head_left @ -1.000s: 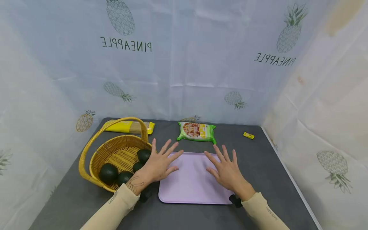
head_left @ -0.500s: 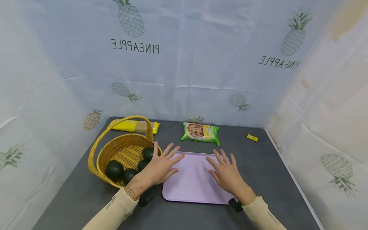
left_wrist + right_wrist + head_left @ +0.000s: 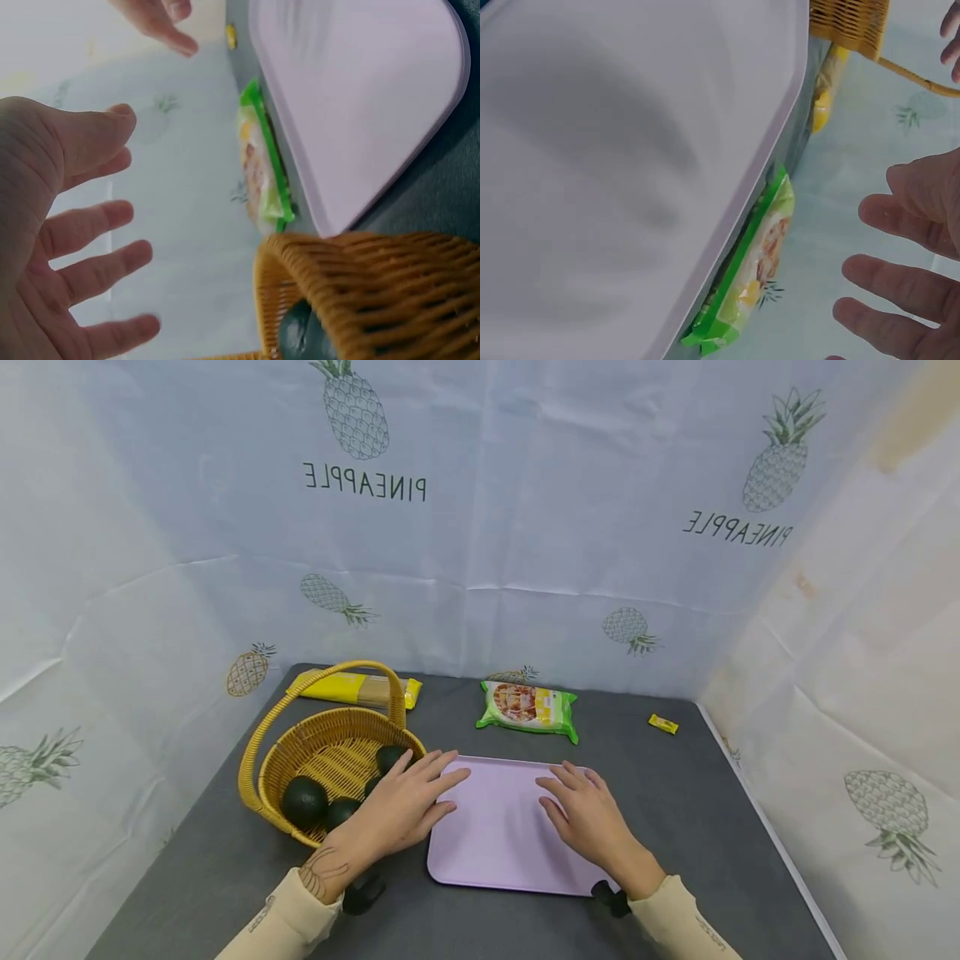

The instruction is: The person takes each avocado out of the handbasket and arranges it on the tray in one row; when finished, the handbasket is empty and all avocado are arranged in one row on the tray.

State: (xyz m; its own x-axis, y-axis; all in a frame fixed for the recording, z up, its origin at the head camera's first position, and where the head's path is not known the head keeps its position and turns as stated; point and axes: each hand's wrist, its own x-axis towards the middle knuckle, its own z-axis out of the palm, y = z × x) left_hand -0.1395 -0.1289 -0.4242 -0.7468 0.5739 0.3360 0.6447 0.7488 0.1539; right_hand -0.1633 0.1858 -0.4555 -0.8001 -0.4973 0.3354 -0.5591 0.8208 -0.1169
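Note:
My left hand (image 3: 397, 810) hovers between the yellow wicker basket (image 3: 264, 793) and the pale purple tray (image 3: 495, 835), fingers extended and nothing in them. Over the tray's right side is my right hand (image 3: 592, 822), its fingers relaxed and slightly bent, also without anything in it. Several dark green avocados (image 3: 304, 802) lie inside the basket; my left hand and wrist hide part of them. In the left wrist view the fingers (image 3: 97, 281) are spread apart, with the basket's woven side (image 3: 405, 292) nearby. The right wrist view shows the tray (image 3: 630, 150) below the hand (image 3: 915, 262).
Behind the tray lies a green-and-white food packet (image 3: 528, 707). A long yellow packet (image 3: 352, 688) lies behind the basket, under its tall arched handle (image 3: 258, 743). A small yellow wrapped piece (image 3: 663, 724) is at the back right. Pineapple-printed curtains (image 3: 480, 527) enclose the dark grey table (image 3: 450, 927).
The spread fingers of both hands have drawn closer together and relaxed, and the left hand has lowered slightly. The head view has shifted a little left; basket, tray and packets stay in place.

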